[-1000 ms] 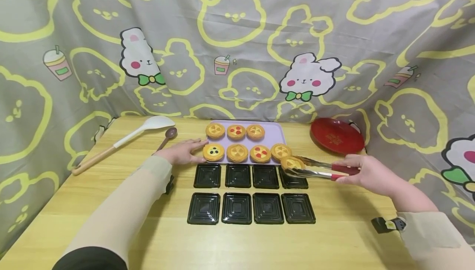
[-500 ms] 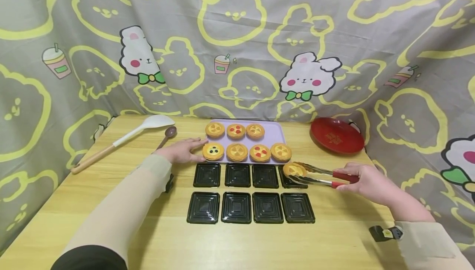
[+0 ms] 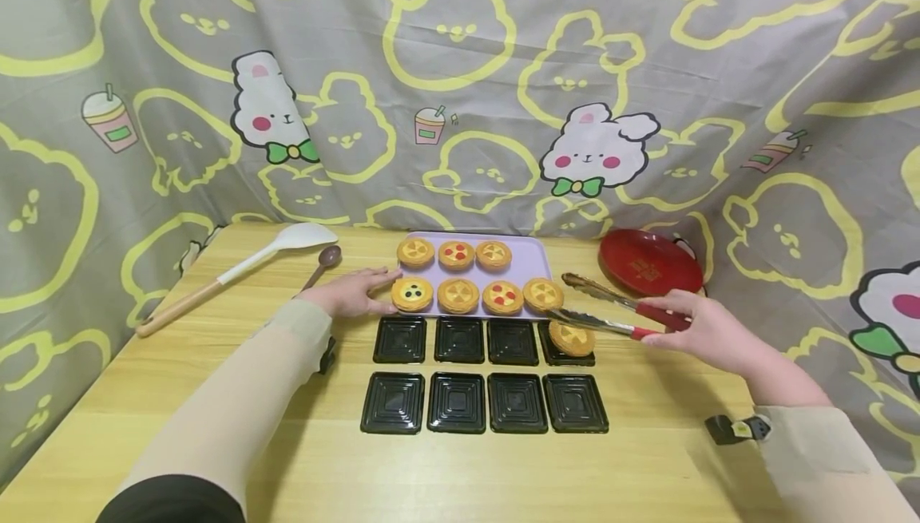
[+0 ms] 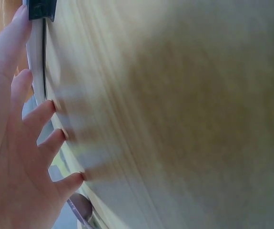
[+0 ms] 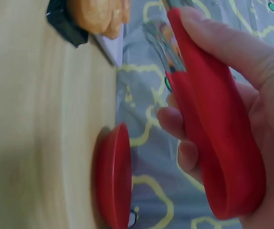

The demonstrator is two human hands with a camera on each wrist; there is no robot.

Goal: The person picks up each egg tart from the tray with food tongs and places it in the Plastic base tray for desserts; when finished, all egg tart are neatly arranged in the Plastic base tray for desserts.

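tongs (image 3: 656, 315) in right hand (image 3: 707, 330), thumb and fingers curled round the red end; arms spread, tips pointing left toward lilac tray (image 3: 530, 255), long axis crosswise. tart (image 3: 572, 339) on back-right black base (image 3: 557, 357). left hand (image 3: 352, 293) at tray's left edge, fingers parted. red dish (image 3: 650, 262): gold marks, unreadable. wood-grain table (image 3: 302, 459), cartoon curtain (image 3: 460, 52) behind.

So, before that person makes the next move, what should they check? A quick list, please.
1. Right grip holding the tongs: ok.
2. Tongs spread, nothing pinched between them: ok.
3. Nearest tart centred in its black tray: not ok, it sits toward the right.
4. Tongs clear of that tart: cannot tell; they meet in the head view, but contact can't be judged.
5. Left grip at the left edge of the lilac tray: ok.
6. Other seven black trays bare: ok.
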